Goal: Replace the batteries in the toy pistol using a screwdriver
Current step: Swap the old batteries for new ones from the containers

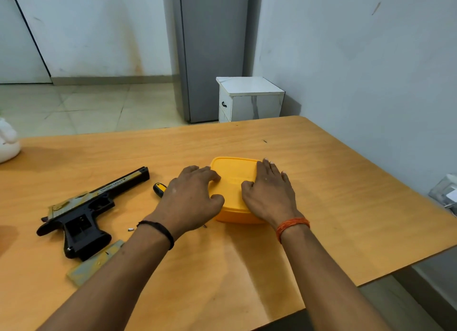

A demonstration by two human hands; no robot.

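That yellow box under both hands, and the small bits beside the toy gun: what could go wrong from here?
1. A tiny screw lies loose on the table by the left hand's wrist; a sweeping forearm could knock it off and lose it.
2. If the yellow box's lid pops off under both hands, the right hand included, whatever is inside might scatter.
3. The screwdriver, partly hidden behind the left hand, might get nudged and roll away.

A plain room in a home or small office, sparsely furnished. A wooden bench (321,182) stands against a scuffed whitewashed wall (358,59) on the right. Beyond its far edge lie a pale tiled floor (86,105), a tall grey cupboard (212,46) and a small white marble-patterned cabinet (249,99).
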